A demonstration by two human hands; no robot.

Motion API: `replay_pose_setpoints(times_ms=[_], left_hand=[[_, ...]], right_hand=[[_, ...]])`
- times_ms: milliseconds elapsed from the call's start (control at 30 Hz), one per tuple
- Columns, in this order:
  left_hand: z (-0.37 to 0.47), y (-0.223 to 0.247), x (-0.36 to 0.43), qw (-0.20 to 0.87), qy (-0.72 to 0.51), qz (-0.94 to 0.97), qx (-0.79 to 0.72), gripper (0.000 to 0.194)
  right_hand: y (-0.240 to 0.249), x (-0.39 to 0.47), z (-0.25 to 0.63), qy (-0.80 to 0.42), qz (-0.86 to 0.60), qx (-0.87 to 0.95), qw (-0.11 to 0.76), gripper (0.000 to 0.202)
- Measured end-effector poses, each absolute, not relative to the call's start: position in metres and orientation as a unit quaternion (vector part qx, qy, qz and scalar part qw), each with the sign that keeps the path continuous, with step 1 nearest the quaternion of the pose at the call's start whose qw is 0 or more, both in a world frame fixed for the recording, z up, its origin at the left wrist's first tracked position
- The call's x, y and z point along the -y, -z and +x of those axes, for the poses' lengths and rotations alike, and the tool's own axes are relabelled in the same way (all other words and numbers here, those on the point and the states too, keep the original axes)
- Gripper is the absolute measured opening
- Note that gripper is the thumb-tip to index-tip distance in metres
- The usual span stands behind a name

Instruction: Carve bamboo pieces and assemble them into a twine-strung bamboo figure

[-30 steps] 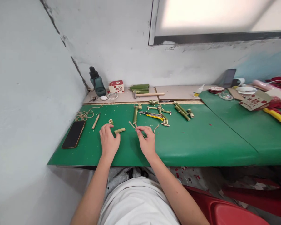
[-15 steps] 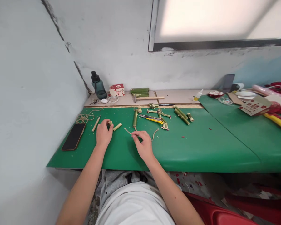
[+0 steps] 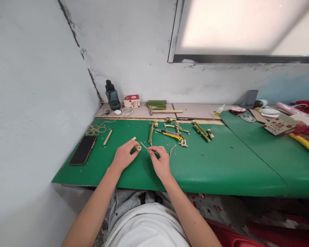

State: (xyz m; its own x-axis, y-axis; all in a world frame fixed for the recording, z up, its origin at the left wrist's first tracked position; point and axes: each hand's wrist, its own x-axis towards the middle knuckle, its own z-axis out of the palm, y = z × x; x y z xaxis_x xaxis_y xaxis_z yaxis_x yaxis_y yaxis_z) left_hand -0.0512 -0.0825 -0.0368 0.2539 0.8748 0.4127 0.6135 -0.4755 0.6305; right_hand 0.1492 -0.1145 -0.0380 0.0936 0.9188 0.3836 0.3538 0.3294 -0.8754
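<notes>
Pinched in my left hand [image 3: 125, 155] is a short hollow bamboo tube [image 3: 137, 148], its open end facing right. Another pale bamboo piece shows just behind those fingers, mostly hidden. My right hand [image 3: 160, 161] is closed on a thin string [image 3: 144, 145], whose free end points up and left toward the tube. That string runs to the lower end of a green bamboo stick [image 3: 150, 132] lying beyond the hand. A further string end [image 3: 172, 150] curls out to the right. Beside the stick lie a yellow utility knife [image 3: 168, 134] and a small jointed bamboo figure [image 3: 179, 130].
At left are a phone [image 3: 82, 150], a pointed wooden stick [image 3: 107, 137] and coiled twine [image 3: 95, 129]. Along the back stand a water bottle [image 3: 112, 96], a red-and-white box [image 3: 132, 101] and a hammer [image 3: 166, 111]. More bamboo pieces [image 3: 201, 132] and a glue bottle [image 3: 218, 110] lie to the right.
My left hand has moved right with the bamboo tube, bringing it close to the string's end. My right hand keeps its pinch on the string. The camera view has shifted slightly.
</notes>
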Motion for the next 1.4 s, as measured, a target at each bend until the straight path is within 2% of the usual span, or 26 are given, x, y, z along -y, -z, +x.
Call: replay_pose_setpoints(times_ms=[433,667,933,1100,1267,1400], left_hand=[[-0.058,0.041,0.081,0.210,-0.388,0.745,-0.500,0.036],[-0.057,0.036,0.083,0.217,-0.392,0.755,-0.478,0.034],[-0.052,0.029,0.088,0.208,-0.327,0.799,-0.460,0.037],[-0.040,0.028,0.087,0.233,-0.344,0.806,-0.422,0.039],[-0.041,0.034,0.087,0.258,-0.378,0.752,-0.475,0.035],[-0.045,0.039,0.086,0.298,-0.411,0.713,-0.485,0.029]], right_hand=[[0.037,0.114,0.149,-0.259,-0.527,0.606,0.536,0.016],[0.036,0.115,0.148,-0.260,-0.523,0.609,0.537,0.016],[0.038,0.113,0.147,-0.270,-0.517,0.629,0.514,0.016],[0.043,0.111,0.146,-0.283,-0.512,0.613,0.531,0.012],[0.049,0.109,0.147,-0.323,-0.519,0.580,0.538,0.024],[0.053,0.107,0.148,-0.324,-0.519,0.586,0.531,0.026]])
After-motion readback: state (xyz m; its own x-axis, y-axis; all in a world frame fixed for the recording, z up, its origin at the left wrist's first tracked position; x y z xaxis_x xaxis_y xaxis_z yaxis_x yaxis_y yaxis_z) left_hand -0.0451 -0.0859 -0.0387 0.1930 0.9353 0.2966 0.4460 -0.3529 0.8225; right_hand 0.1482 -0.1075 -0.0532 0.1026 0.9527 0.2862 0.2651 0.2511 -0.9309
